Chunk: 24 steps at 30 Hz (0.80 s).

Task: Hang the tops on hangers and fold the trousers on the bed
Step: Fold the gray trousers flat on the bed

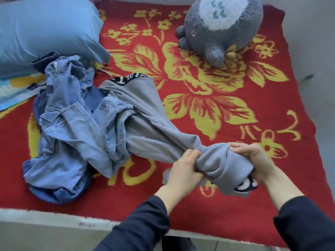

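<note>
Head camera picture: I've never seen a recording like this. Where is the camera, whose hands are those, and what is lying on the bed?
No machine here: a person wears one camera on the head, looking down at their own hands. The left hand and right hand both grip one bunched end of a grey garment, which trails across a red flowered blanket to a crumpled pile of denim clothes. Farther back lie a blue pillow and a grey plush toy.
</note>
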{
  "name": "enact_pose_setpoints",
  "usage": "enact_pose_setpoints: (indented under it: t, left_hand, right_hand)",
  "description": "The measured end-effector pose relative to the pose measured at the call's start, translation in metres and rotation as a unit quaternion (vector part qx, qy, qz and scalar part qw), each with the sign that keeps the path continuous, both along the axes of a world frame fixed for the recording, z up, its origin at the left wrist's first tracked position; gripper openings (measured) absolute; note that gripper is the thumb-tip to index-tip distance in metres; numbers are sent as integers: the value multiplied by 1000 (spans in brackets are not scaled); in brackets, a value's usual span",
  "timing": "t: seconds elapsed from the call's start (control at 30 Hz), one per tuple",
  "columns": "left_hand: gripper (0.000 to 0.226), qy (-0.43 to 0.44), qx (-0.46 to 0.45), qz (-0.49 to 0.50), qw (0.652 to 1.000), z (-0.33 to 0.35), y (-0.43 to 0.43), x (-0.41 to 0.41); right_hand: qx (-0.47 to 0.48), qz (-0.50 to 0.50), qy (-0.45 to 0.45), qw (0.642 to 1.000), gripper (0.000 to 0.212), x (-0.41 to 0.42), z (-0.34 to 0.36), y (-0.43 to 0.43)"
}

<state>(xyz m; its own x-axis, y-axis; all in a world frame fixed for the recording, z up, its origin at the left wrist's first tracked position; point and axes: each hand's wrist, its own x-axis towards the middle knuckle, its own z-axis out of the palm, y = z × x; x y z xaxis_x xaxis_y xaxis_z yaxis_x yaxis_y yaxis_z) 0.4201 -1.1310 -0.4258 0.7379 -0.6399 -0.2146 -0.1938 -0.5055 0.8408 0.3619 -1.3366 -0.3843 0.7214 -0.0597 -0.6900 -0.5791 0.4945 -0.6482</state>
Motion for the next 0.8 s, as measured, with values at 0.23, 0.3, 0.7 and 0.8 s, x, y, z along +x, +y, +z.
enact_pose_setpoints:
  t: [0.23,0.3,0.7,0.8]
  left_hand:
    - [61,148,83,-138,976,-59,-25,-38]
    - [69,67,156,-57,984,-82,3,-18]
    - [25,-72,414,-92,903,-139,54,84]
    - [13,-11,237,-128,963,-98,34,63]
  right_hand:
    - [-313,-35,177,932,24,-54,-71,-32]
    - [-423,-34,213,880,20,-59,-99,-19]
    - [-587,247,5,771,72,-21,-155,69]
    - [-557,281,18,782,89,-10,-160,86]
